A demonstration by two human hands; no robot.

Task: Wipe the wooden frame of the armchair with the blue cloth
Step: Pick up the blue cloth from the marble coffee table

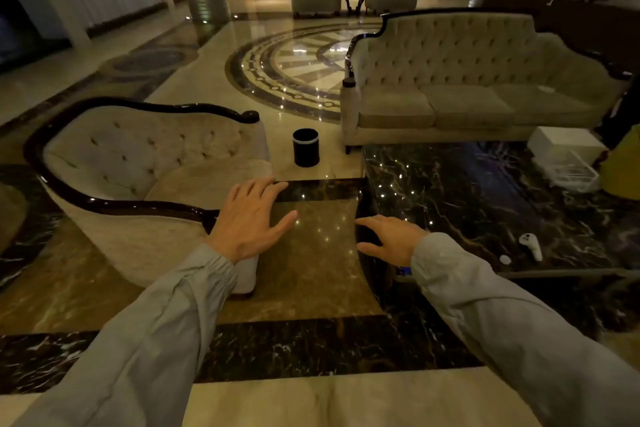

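Grey-sleeved arms reach forward, left hand (250, 218) and right hand (391, 236) spread, empty, apart over bare marble floor (311, 274). Left hand overlaps the beige tufted armchair's dark glossy wooden frame (114, 199); a blue sliver (403, 270), perhaps cloth, shows under the right wrist at the black marble table (485, 204) edge.

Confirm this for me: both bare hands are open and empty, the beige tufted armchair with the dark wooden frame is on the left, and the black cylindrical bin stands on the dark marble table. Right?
Not quite. The head view shows the black cylindrical bin standing on the polished floor between the beige tufted armchair and the sofa, not on the dark marble table. The rest holds: the left hand and right hand are open and empty.
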